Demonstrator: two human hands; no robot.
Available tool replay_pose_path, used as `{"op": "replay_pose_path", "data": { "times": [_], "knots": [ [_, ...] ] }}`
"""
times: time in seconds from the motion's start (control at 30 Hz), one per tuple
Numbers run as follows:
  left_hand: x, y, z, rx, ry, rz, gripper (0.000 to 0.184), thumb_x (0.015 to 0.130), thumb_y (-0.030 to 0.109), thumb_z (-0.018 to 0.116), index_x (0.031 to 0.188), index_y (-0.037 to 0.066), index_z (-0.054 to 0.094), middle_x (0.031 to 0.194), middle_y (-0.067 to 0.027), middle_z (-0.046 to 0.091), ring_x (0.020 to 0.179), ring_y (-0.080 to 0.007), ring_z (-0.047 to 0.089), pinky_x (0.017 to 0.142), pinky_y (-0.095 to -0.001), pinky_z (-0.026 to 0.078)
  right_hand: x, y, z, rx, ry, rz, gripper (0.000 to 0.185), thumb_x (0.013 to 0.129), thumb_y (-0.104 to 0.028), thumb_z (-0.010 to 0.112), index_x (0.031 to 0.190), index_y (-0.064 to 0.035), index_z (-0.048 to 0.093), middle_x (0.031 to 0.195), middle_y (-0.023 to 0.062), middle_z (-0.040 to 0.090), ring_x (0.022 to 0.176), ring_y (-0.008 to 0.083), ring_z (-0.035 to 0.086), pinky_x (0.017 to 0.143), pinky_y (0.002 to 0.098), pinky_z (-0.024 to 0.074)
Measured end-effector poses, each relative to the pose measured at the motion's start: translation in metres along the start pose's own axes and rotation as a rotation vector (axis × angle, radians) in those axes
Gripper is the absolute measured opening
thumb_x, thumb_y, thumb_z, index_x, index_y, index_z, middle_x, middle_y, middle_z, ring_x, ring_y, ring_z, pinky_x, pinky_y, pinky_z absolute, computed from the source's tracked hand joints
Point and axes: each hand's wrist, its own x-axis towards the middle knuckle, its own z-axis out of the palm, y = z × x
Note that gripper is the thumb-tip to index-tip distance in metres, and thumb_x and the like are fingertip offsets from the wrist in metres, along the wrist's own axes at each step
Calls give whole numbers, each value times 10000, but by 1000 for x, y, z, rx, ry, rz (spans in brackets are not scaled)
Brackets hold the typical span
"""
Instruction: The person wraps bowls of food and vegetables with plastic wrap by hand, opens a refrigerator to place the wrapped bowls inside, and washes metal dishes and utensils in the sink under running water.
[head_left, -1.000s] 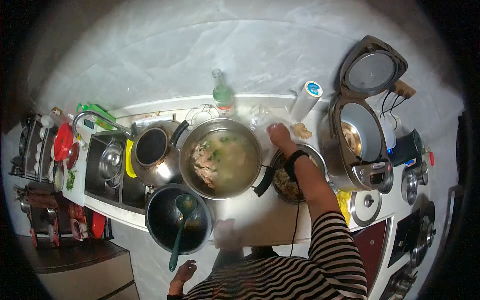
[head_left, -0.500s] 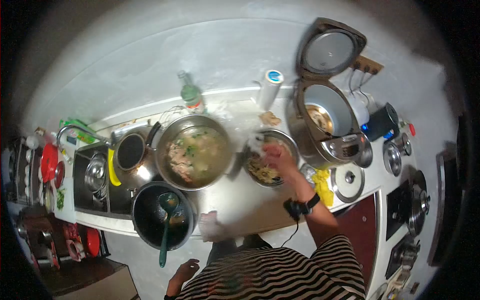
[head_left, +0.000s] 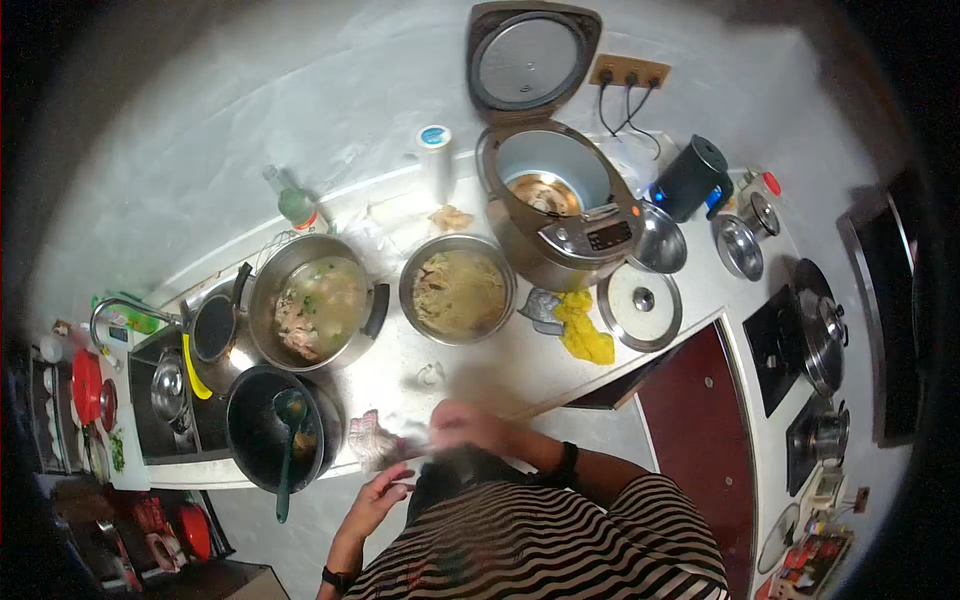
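My right hand (head_left: pixel 470 425) is a motion blur over the front edge of the counter, so its fingers cannot be made out. Just left of it a checked cloth (head_left: pixel 372 440) lies on the edge. My left hand (head_left: pixel 375 497) hangs below the cloth with its fingers loosely apart and nothing in it. Beyond my right hand stands a steel bowl (head_left: pixel 408 315) of pale, brothy food. To its left, a big steel pot (head_left: pixel 262 335) holds soup with meat and chopped greens. A dark pot (head_left: pixel 240 440) with a green ladle (head_left: pixel 287 465) sits at the front left.
Behind the bowl stands an open rice cooker (head_left: pixel 540 250). A yellow cloth (head_left: pixel 585 335) and a glass lid (head_left: pixel 640 305) lie right of the bowl. A sink (head_left: pixel 160 415) is at the left, a green bottle (head_left: pixel 292 203) by the wall, a black kettle (head_left: pixel 690 178) farther right.
My right hand has come back from over the steel bowl to the counter's front edge. My left hand has risen slightly. The view has shifted to the right.
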Motion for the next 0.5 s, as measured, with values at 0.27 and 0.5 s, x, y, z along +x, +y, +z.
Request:
{"op": "replay_pose_path", "data": {
  "times": [0.27, 0.5],
  "knots": [
    [15, -18, -2, -231, 135, 174, 277, 875, 106, 536, 1146, 52, 512, 983, -14, 586, 842, -83, 553, 716, -212, 449, -34, 8, 69, -305, 66, -15, 143, 765, -85, 609, 867, -48, 515, 730, 2, 520, 686, 70, 478, 621, 239, 409],
    [-27, -28, 31, -231, -5, 186, 276, 874, 100, 532, 1144, 61, 491, 978, -1, 565, 788, -58, 529, 646, -172, 426, -74, 7, 118, -260, 208, -40, 115, 767, -76, 582, 808, -45, 480, 659, 20, 488, 623, 90, 468, 557, 264, 399]
  ]
}}
